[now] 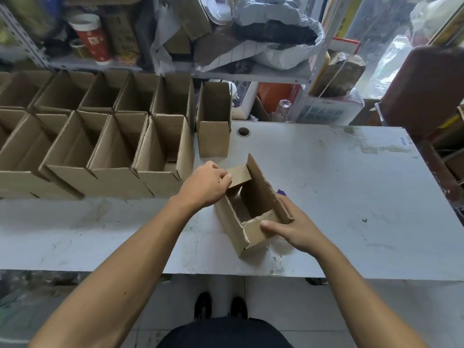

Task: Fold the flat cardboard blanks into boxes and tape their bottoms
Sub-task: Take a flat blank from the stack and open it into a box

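Note:
A small brown cardboard box (253, 199) stands opened up on the grey table (351, 187), its flaps pointing upward. My left hand (206, 184) pinches the far small flap between thumb and fingers. My right hand (293, 227) holds the near end of the box, its thumb pressing the near flap inward and its fingers wrapped behind the right wall. The tall right flap stands upright between my hands. No tape is visible.
Several folded open boxes (100, 146) stand in two rows on the table's left half. One more upright box (213, 121) stands by a cable hole (243, 131). A cluttered shelf (251, 46) lies behind the table. A small purple thing (280, 192) shows behind the box.

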